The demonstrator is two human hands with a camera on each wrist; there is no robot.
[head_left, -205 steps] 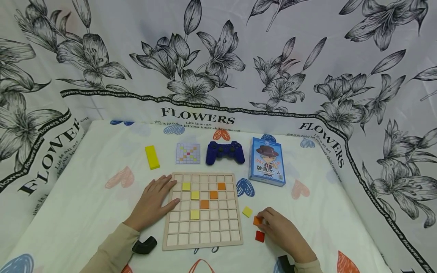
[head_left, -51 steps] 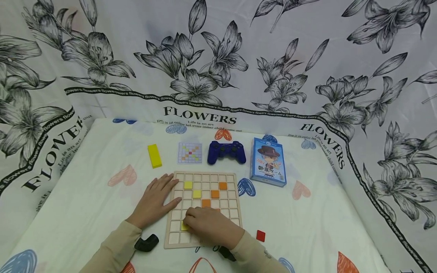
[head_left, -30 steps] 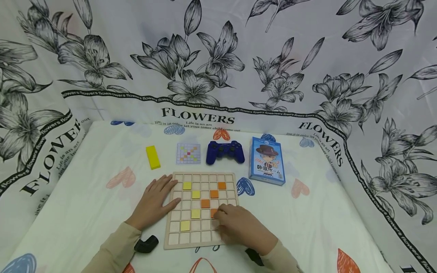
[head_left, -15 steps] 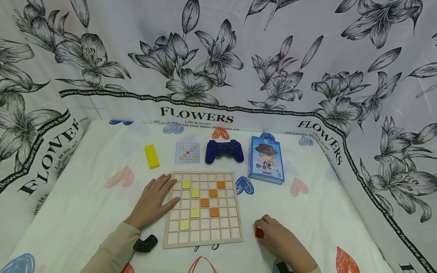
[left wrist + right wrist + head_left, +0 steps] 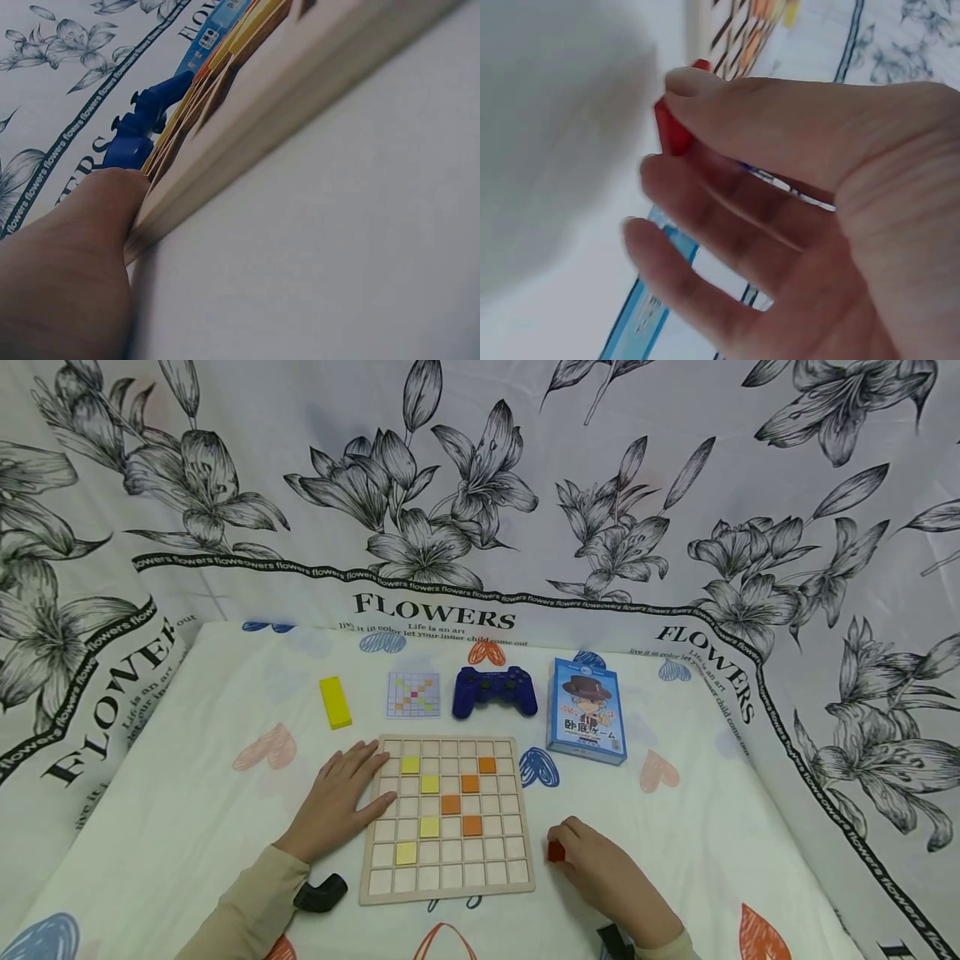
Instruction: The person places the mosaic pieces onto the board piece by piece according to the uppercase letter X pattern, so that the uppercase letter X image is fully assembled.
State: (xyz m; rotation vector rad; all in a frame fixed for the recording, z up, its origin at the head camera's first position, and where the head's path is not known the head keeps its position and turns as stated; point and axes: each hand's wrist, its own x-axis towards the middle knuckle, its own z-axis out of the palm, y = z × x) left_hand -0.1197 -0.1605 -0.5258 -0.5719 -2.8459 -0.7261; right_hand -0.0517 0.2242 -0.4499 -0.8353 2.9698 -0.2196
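A wooden grid board (image 5: 447, 895) lies flat in the middle of the head view. Several yellow tiles (image 5: 430, 784) and orange tiles (image 5: 470, 784) sit in its cells. My left hand (image 5: 336, 802) rests along the board's left edge, fingers spread and thumb on the frame. Just right of the board, my right hand (image 5: 609, 878) pinches a red square tile (image 5: 556, 852) between thumb and fingers. The right wrist view shows the red tile (image 5: 673, 129) partly covered by the thumb, held off the cloth.
Behind the board lie a yellow block (image 5: 335, 702), a printed pattern card (image 5: 413, 695), a blue game controller (image 5: 495, 692) and a blue card-game box (image 5: 587, 711). A flower-print curtain (image 5: 480, 485) stands at the back. The cloth (image 5: 720, 827) has heart prints.
An orange and a yellow tile have come onto the board from its right. My right hand then went back right, took the red tile and lifted it leftward. My left hand stayed put.
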